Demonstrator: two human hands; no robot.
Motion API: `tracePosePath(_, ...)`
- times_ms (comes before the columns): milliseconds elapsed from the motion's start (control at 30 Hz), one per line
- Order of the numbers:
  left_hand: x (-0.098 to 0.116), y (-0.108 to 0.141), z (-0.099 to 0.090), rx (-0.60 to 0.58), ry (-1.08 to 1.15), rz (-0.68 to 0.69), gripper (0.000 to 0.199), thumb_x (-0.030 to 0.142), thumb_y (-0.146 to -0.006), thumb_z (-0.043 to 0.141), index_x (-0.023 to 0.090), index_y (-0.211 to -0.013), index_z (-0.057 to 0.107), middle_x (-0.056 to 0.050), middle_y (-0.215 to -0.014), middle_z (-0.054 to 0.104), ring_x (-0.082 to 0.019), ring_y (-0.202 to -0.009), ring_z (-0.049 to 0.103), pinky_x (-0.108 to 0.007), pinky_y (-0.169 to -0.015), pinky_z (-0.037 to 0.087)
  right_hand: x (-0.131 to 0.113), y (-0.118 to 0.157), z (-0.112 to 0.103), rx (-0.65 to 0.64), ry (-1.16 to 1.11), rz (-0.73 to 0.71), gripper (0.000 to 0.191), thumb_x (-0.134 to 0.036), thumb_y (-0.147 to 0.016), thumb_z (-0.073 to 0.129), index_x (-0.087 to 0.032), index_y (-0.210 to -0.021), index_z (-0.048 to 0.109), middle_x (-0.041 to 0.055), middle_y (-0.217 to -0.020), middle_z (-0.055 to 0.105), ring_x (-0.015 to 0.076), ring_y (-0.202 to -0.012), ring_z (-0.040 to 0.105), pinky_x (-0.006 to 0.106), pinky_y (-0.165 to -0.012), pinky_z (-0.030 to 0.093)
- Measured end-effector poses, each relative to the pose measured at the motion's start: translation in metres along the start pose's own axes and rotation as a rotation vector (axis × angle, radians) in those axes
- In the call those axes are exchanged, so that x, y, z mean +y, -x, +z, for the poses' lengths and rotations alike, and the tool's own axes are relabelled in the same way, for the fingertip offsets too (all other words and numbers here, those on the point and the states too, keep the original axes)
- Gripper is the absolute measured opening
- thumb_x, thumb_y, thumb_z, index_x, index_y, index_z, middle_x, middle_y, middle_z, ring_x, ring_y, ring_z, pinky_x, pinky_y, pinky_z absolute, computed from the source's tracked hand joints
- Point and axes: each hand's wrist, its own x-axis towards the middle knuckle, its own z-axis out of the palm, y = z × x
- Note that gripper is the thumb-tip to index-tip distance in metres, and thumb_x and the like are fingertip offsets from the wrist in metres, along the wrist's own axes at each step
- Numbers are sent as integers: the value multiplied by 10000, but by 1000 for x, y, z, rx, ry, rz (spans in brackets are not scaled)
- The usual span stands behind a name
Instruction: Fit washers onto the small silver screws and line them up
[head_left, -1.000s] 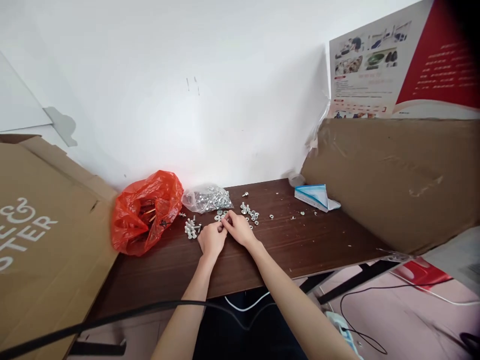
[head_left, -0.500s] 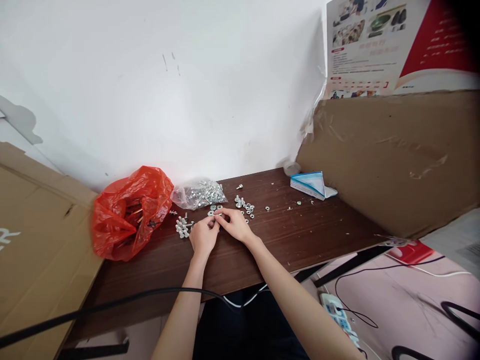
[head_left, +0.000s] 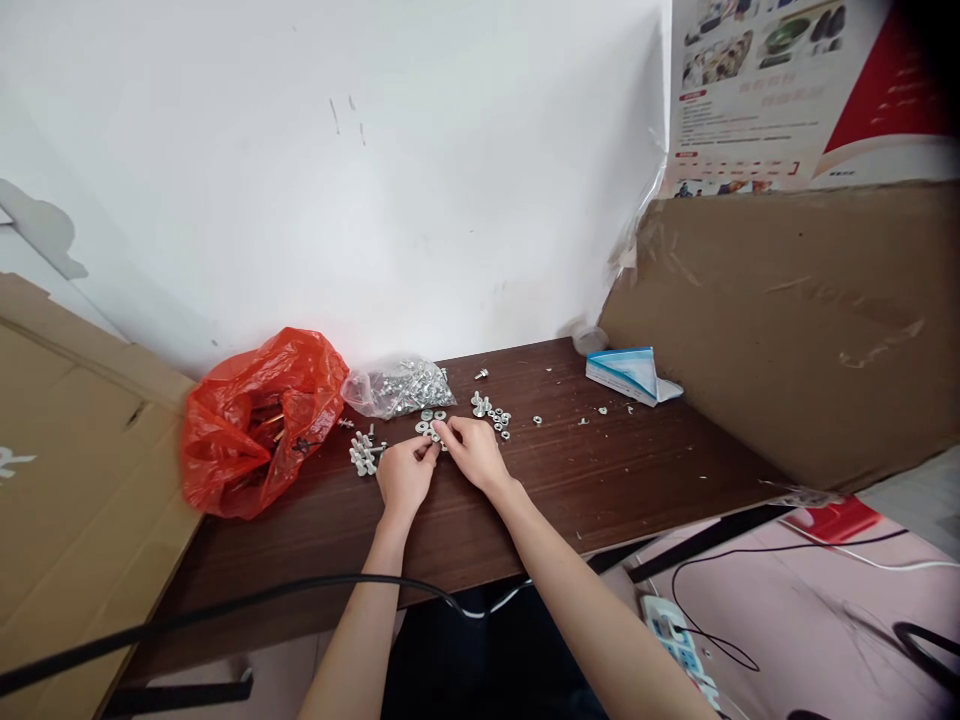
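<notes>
My left hand (head_left: 405,474) is closed in a pinch low over the table. Whatever sits between its thumb and forefinger is too small to make out. Close against it on the right, my right hand (head_left: 477,452) has its fingers bent together, its fingertips by the flat washers (head_left: 423,428); anything it grips is hidden. A cluster of bolts (head_left: 363,456) stands left of my left hand. Beyond my right hand are a few more bolts (head_left: 480,404) and several nuts (head_left: 501,419).
A clear plastic bag of small metal fasteners (head_left: 405,388) lies behind the washers. To its left sits a red plastic bag (head_left: 262,420). A blue-and-white packet (head_left: 628,374) lies at the right, near a large cardboard box (head_left: 780,320). A black cable (head_left: 225,603) crosses in front.
My fingertips have drawn slightly apart, and more washers show between them. The right hand has shifted a little to the right. The view has turned slightly.
</notes>
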Motion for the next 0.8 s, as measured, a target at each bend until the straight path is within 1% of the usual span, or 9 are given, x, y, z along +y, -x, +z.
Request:
tracePosePath(100, -1, -1, 1, 8, 10, -5, 233, 382, -826, 592, 245, -904, 763, -26, -662, 712, -175, -671, 634, -231, -593, 361, -1, 1, -1, 39, 76, 6, 471, -408, -955, 400, -181, -561, 519, 16, -570, 580, 128, -540, 493, 238, -548, 301)
tracePosePath(233, -2, -1, 2, 8, 19, -18, 234, 359, -826, 596, 242, -951, 756, -30, -689, 722, -175, -677, 642, -233, -609, 378, -3, 1, -2, 26, 35, -46, 360, -361, -956, 412, -190, -725, 629, 29, -731, 660, 143, -666, 577, 226, -609, 344)
tracePosePath(333, -2, -1, 2, 10, 26, 0, 223, 349, -829, 588, 236, -919, 757, -26, -680, 716, -170, -666, 636, -231, -605, 377, -4, 1, -2, 13, 63, -14, 445, -386, -955, 408, -183, -611, 603, 29, -648, 638, 140, -594, 557, 238, -569, 320)
tracePosePath(433, -1, -1, 2, 24, 15, 6, 210, 353, -825, 592, 227, -861, 757, -16, -637, 698, -165, -645, 625, -231, -598, 375, -5, 1, -4, 83, 64, 68, 533, -414, -966, 360, -173, -548, 588, 35, -560, 607, 137, -533, 536, 242, -548, 315)
tracePosePath(533, -1, -2, 2, 30, 15, 1, 212, 351, -821, 596, 224, -877, 756, -17, -644, 700, -167, -654, 626, -232, -604, 380, -6, 1, -6, 88, 12, 77, 468, -410, -965, 363, -184, -684, 661, 27, -594, 636, 145, -568, 569, 229, -563, 337)
tracePosePath(600, -1, -2, 2, 21, 20, -2, 225, 356, -824, 589, 231, -910, 756, -16, -649, 702, -167, -655, 627, -232, -599, 377, -8, 1, -6, 13, -10, 57, 384, -405, -956, 396, -209, -792, 682, 11, -609, 646, 148, -581, 580, 221, -565, 340)
tracePosePath(633, -1, -2, 1, 15, 22, -4, 230, 354, -826, 585, 236, -926, 755, -16, -654, 703, -166, -652, 626, -232, -596, 375, -8, 1, -6, -24, -3, 43, 367, -408, -950, 410, -215, -794, 680, 7, -605, 644, 149, -576, 578, 220, -562, 335)
tracePosePath(700, 0, -1, 1, 7, 20, -4, 239, 345, -826, 584, 246, -967, 750, -13, -664, 705, -162, -645, 623, -232, -595, 374, -8, 1, -6, -34, 26, 37, 407, -425, -945, 413, -206, -701, 654, 12, -578, 627, 148, -551, 561, 226, -551, 320)
tracePosePath(800, -1, -1, 2, 20, 19, -12, 239, 333, -818, 595, 234, -973, 748, -13, -663, 706, -160, -654, 624, -232, -617, 385, -7, 1, -6, 76, 13, 96, 529, -452, -962, 346, -186, -574, 589, 23, -542, 598, 141, -523, 539, 234, -544, 321)
